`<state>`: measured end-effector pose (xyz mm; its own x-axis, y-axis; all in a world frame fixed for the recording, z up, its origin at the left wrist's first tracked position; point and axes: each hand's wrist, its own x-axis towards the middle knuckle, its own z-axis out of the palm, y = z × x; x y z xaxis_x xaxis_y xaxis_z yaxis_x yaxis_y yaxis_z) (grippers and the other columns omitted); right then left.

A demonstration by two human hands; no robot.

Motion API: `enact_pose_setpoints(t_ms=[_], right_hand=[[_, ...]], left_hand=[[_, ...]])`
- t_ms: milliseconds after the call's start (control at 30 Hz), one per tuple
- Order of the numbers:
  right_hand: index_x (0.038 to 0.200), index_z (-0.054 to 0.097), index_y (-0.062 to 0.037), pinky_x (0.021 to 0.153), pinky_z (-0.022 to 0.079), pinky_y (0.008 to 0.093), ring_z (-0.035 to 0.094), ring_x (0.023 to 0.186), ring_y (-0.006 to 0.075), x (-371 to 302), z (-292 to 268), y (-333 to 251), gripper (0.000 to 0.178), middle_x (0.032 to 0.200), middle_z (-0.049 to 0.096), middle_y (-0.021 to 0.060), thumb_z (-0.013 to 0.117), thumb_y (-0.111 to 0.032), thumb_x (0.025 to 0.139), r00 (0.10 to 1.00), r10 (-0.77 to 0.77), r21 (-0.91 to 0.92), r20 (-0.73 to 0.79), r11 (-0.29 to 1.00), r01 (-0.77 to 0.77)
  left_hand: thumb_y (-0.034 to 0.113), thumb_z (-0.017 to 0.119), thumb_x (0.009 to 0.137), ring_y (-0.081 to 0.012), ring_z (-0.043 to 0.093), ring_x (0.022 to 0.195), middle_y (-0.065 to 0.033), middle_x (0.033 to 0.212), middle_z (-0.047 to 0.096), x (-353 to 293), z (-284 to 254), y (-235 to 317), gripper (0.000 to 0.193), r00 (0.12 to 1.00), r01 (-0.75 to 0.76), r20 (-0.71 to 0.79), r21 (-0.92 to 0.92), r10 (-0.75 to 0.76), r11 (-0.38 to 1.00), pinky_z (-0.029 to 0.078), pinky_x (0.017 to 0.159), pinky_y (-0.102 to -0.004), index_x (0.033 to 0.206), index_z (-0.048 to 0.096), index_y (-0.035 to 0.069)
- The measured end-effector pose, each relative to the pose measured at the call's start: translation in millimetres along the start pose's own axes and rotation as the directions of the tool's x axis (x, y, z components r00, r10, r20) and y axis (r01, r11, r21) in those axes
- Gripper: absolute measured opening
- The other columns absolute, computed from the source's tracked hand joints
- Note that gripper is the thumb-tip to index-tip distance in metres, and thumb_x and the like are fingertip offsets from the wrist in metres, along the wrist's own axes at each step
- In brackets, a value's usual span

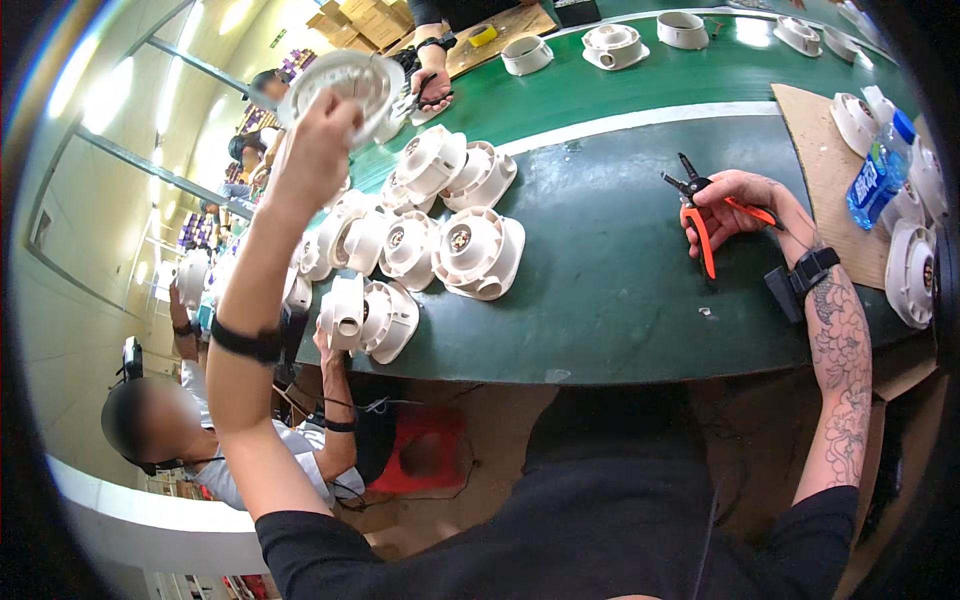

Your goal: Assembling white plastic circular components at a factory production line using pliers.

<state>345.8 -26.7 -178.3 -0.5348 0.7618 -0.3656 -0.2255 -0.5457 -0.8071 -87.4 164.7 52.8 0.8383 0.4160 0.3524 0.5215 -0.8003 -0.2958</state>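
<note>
My left hand [318,150] is raised at the upper left, its fingers closed on the edge of a white round plastic housing [372,88], slightly blurred. In my right hand [738,196], low over the right part of the green table, is a pair of orange-handled pliers [699,235]. Their black jaws are spread and point up and left. Between my hands stand several white blower housings [477,247], some with copper-coloured motor parts in their centres. One more housing [428,160] leans on the others at the back of this group.
Beyond the table [630,330] runs a green conveyor belt [690,80] carrying white rings and housings. Cardboard [815,150] at the right bears a blue-labelled bottle [882,170] and more housings. At the left, a co-worker's hand [327,345] touches a housing; another person's hand [432,90] holds dark-handled pliers across the belt.
</note>
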Motion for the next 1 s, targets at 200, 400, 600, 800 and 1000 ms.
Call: enact_pose_setpoints(t_ms=[200, 400, 600, 800, 1000], right_hand=[[0.107, 0.064, 0.0064, 0.085, 0.058, 0.0467, 0.07, 0.096, 0.0391, 3.8, -0.3, -0.6, 0.032, 0.1, 0.071, 0.0218, 0.058, -0.022, 0.094, 0.999, -0.001, 0.025, -0.033, 1.0, 0.002], [0.106, 0.065, 0.0051, 0.093, 0.055, 0.0456, 0.069, 0.103, 0.0354, 14.4, -7.3, 1.6, 0.033, 0.103, 0.07, 0.0204, 0.058, -0.026, 0.096, 0.992, 0.025, 0.036, 0.126, 0.999, -0.029], [0.109, 0.064, 0.004, 0.099, 0.051, 0.0491, 0.066, 0.108, 0.0361, 11.2, -17.3, -3.1, 0.034, 0.107, 0.069, 0.0204, 0.055, -0.026, 0.097, 0.97, 0.068, 0.112, 0.235, 0.989, -0.097], [0.111, 0.063, 0.0034, 0.1, 0.05, 0.0502, 0.066, 0.109, 0.0364, 13.8, -20.5, -6.4, 0.033, 0.108, 0.069, 0.0201, 0.055, -0.026, 0.097, 0.956, 0.065, 0.091, 0.285, 0.991, -0.095], [0.112, 0.063, 0.0035, 0.101, 0.049, 0.0515, 0.064, 0.112, 0.0375, 15.2, -23.3, 0.7, 0.036, 0.113, 0.068, 0.0212, 0.056, -0.028, 0.097, 0.953, 0.086, 0.074, 0.291, 0.991, -0.112]], left_hand=[[-0.007, 0.066, 0.07, -0.039, 0.059, 0.099, -0.0195, 0.104, 0.057, 92.6, 74.8, -73.9, 0.03, 0.994, -0.022, -0.109, 0.043, 0.026, 0.999, 0.049, 0.087, -0.0419, 0.098, 0.061, 0.001], [-0.001, 0.067, 0.071, -0.0373, 0.054, 0.112, -0.0191, 0.114, 0.055, 119.2, 160.2, -98.1, 0.028, 0.972, 0.195, 0.112, 0.109, -0.207, 0.975, 0.046, 0.097, -0.0401, 0.098, 0.063, 0.006], [-0.002, 0.064, 0.069, -0.0371, 0.057, 0.109, -0.0188, 0.106, 0.058, 149.1, 205.4, -91.5, 0.034, 0.935, 0.333, 0.107, 0.053, -0.337, 0.941, 0.047, 0.094, -0.0423, 0.101, 0.061, 0.01], [-0.003, 0.06, 0.071, -0.0403, 0.058, 0.105, -0.0218, 0.106, 0.058, 165.8, 219.2, -111.4, 0.043, 0.919, 0.394, -0.011, 0.097, -0.395, 0.914, 0.048, 0.094, -0.0431, 0.112, 0.063, 0.009], [0.007, 0.06, 0.074, -0.0376, 0.066, 0.099, -0.0228, 0.099, 0.067, 185.2, 212.5, -22.6, 0.033, 0.997, 0.056, 0.058, 0.008, -0.057, 0.998, 0.055, 0.087, -0.0447, 0.107, 0.065, 0.001]])
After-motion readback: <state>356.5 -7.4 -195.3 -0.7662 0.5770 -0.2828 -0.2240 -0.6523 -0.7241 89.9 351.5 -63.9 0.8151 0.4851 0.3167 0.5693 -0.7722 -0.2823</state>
